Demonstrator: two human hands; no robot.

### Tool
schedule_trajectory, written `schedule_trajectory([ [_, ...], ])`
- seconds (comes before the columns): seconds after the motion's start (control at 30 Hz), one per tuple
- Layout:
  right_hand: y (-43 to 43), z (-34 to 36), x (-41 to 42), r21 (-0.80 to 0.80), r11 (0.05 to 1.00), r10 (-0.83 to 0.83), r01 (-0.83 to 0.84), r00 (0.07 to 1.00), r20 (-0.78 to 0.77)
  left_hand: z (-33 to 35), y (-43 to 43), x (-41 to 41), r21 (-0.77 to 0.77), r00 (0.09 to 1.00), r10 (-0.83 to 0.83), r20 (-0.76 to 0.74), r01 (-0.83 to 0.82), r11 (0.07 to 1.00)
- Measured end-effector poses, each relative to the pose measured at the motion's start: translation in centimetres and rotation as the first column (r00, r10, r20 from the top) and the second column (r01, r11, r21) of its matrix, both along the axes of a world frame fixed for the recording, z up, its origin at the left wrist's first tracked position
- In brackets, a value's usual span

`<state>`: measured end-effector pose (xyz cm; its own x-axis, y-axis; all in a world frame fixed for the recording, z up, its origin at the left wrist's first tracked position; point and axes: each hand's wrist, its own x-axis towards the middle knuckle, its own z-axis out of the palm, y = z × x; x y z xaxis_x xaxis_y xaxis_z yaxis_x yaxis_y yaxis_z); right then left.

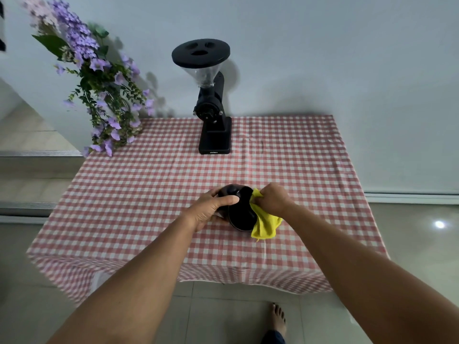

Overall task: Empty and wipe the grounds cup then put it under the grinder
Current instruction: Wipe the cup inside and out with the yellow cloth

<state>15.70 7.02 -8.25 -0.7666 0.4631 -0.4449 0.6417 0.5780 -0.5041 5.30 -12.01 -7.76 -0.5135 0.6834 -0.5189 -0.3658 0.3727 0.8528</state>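
Note:
A black grounds cup (242,213) is tipped on its side above the middle of the table, its mouth turned toward me and to the right. My left hand (211,207) grips the cup around its body, thumb across the top. My right hand (272,198) pinches a yellow cloth (265,224) at the cup's rim; part of the cloth goes into the cup's mouth and the rest hangs down. The black grinder (213,115) stands at the back of the table, with nothing on its base under the spout.
A red-and-white checked tablecloth (149,189) covers the table. A bunch of purple flowers (104,95) stands at the back left corner. A pale wall is behind the table. My bare foot (278,319) is on the tiled floor below the front edge.

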Motion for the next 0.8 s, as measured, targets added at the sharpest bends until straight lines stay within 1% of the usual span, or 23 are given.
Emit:
schedule_trajectory([
  [0.1,0.4,0.8,0.4,-0.166,0.977,-0.121,0.135,0.988,0.092,-0.1,-0.1,0.4,0.012,0.999,0.037,0.018,-0.037,0.999],
  [0.13,0.5,1.1,0.3,-0.202,0.964,-0.159,0.175,0.983,0.093,-0.2,-0.2,0.6,0.018,0.998,0.057,0.033,-0.057,0.998],
  [0.2,0.5,1.4,0.2,-0.222,0.948,-0.218,0.228,0.974,0.069,-0.3,-0.2,1.0,0.049,0.994,0.080,0.076,-0.084,0.995],
  [0.23,0.4,1.6,0.1,-0.203,0.952,-0.222,0.229,0.973,0.056,-0.4,-0.1,1.1,0.064,0.992,0.071,0.102,-0.078,0.995],
  [0.3,0.1,1.7,-0.1,-0.106,0.980,-0.169,0.170,0.985,0.020,-0.4,-0.1,0.9,0.059,0.991,0.010,0.130,-0.017,0.998],
  [0.4,-0.3,1.8,0.0,0.124,0.992,-0.020,0.022,1.000,-0.018,0.5,0.1,0.2,-0.058,0.994,-0.067,0.089,0.072,0.996],
  [0.5,-0.7,2.1,-0.2,0.295,0.948,0.142,-0.116,0.988,-0.068,1.4,0.6,-0.4,-0.191,0.996,-0.090,-0.011,0.086,0.978],
  [0.6,-1.1,2.5,-0.7,0.424,0.872,0.312,-0.245,0.945,-0.095,1.3,1.1,-0.5,-0.245,0.997,-0.049,-0.056,0.033,0.969],
  [0.67,-1.2,2.3,-0.7,0.454,0.843,0.387,-0.287,0.911,-0.143,1.1,1.3,-0.4,-0.250,0.997,-0.010,-0.075,-0.009,0.968],
  [0.7,-1.2,2.2,-0.5,0.439,0.853,0.391,-0.282,0.903,-0.179,1.0,1.4,-0.4,-0.247,0.996,0.010,-0.085,-0.031,0.969],
  [0.8,-0.7,1.6,0.2,0.318,0.923,0.306,-0.217,0.915,-0.262,0.4,1.4,-0.4,-0.222,0.992,0.080,-0.101,-0.101,0.970],
])
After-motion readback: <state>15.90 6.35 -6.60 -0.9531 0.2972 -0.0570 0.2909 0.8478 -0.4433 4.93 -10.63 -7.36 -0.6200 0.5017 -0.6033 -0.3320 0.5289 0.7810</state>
